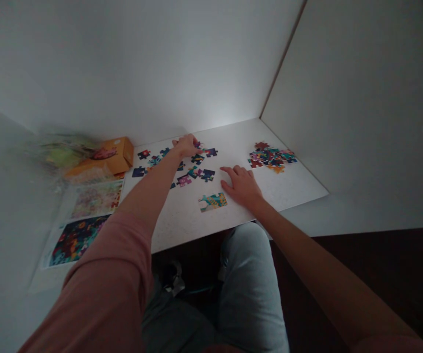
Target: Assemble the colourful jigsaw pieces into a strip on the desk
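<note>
From the head cam, the left hand [186, 145] is stretched toward the far edge of the desk [292, 191], curled down right by a small dark jigsaw piece [198, 145]. Honestly can't tell if it's pinching anything, since the knuckles hide the fingertips. The right hand [241, 186] is spread flat near the front edge, fingertips down on the desk, just beside a joined chunk of puzzle [212, 201]. Loose pieces [207, 175] are scattered mid-desk around and between the hands, and a bigger heap of pieces [272, 157] sits near the far right corner, so this looks like the sorting-and-joining stage. Off the far left corner there's an orange box [104, 158], and two printed picture sheets [97, 198] lie just past the left edge.
</note>
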{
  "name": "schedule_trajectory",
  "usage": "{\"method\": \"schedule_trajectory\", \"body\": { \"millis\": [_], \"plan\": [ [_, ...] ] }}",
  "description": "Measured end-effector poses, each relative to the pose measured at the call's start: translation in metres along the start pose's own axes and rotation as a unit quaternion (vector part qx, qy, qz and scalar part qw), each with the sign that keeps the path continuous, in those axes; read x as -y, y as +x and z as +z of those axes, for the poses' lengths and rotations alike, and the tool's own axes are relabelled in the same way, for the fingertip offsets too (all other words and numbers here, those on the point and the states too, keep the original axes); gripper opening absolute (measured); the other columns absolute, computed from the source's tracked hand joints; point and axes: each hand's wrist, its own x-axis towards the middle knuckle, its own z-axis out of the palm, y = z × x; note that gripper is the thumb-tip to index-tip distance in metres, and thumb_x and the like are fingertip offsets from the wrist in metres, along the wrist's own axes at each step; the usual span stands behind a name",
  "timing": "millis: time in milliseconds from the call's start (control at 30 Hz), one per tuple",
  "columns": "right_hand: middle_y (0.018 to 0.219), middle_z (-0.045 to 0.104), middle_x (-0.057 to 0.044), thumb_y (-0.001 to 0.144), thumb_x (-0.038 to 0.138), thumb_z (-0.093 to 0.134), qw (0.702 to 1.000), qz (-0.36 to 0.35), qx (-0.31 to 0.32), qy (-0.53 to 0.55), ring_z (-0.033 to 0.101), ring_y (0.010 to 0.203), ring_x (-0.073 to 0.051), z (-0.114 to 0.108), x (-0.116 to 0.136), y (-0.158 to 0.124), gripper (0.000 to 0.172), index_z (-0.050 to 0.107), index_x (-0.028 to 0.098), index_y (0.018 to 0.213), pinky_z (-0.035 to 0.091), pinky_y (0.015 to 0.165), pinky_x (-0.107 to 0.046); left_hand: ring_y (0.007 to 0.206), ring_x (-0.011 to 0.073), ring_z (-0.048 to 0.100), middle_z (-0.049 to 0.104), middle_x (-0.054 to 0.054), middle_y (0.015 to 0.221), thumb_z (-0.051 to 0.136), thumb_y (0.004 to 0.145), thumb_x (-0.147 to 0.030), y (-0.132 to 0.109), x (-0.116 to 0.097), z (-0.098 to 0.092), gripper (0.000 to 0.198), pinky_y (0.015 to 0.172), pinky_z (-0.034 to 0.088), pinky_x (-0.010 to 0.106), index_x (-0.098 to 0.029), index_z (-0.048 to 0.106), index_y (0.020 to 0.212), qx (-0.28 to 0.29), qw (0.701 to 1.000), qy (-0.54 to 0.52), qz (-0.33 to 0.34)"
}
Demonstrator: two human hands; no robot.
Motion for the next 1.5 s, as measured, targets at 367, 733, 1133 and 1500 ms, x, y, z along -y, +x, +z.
{"method": "schedule_trajectory", "body": {
  "millis": [367, 733, 1133, 1500],
  "plan": [
    [0.112, 0.056, -0.009, 0.088, 0.056, 0.039, 0.999, -0.016, 0.007, 0.038, 0.049, 0.104, -0.031, -0.003, 0.001, -0.002, 0.047, 0.043, 0.033, 0.129, 0.034, 0.086, -0.048, 0.081, 0.0153, 0.059, 0.061, 0.006, 0.103, 0.053, 0.082, -0.031, -0.146, 0.005, -0.023, 0.026, 0.073, 0.049, 0.032, -0.022, 0.051, 0.105, -0.054, 0.97, -0.233, 0.048],
    [0.11, 0.055, -0.011, 0.078, 0.059, 0.057, 0.995, -0.072, 0.066, 0.015, 0.046, 0.1, -0.029, -0.008, 0.007, -0.011, 0.063, 0.043, 0.027, 0.13, 0.03, 0.086, -0.042, 0.087, 0.0188, 0.06, 0.06, 0.005, 0.108, 0.045, 0.086, -0.04, -0.263, 0.006, 0.017, 0.027, 0.08, 0.05, 0.037, -0.027, 0.05, 0.108, -0.052, 0.964, -0.262, 0.003],
    [0.108, 0.053, -0.012, 0.08, 0.06, 0.053, 0.995, -0.08, 0.058, 0.002, 0.042, 0.098, -0.027, -0.005, 0.005, -0.012, 0.065, 0.043, 0.018, 0.13, 0.028, 0.083, -0.039, 0.102, 0.0215, 0.053, 0.057, 0.007, 0.111, 0.05, 0.083, -0.032, -0.256, -0.002, 0.026, 0.027, 0.096, 0.041, 0.038, -0.023, 0.057, 0.107, -0.096, 0.981, -0.167, 0.03],
    [0.108, 0.054, -0.013, 0.075, 0.063, 0.054, 0.995, -0.066, 0.051, 0.047, 0.046, 0.1, -0.034, 0.003, 0.0, -0.008, 0.065, 0.045, 0.025, 0.127, 0.031, 0.085, -0.049, 0.108, 0.028, 0.045, 0.053, 0.006, 0.111, 0.056, 0.078, -0.046, -0.27, -0.005, 0.028, 0.036, 0.093, 0.037, 0.044, -0.031, 0.057, 0.111, -0.129, 0.989, -0.045, 0.052]
  ]
}}
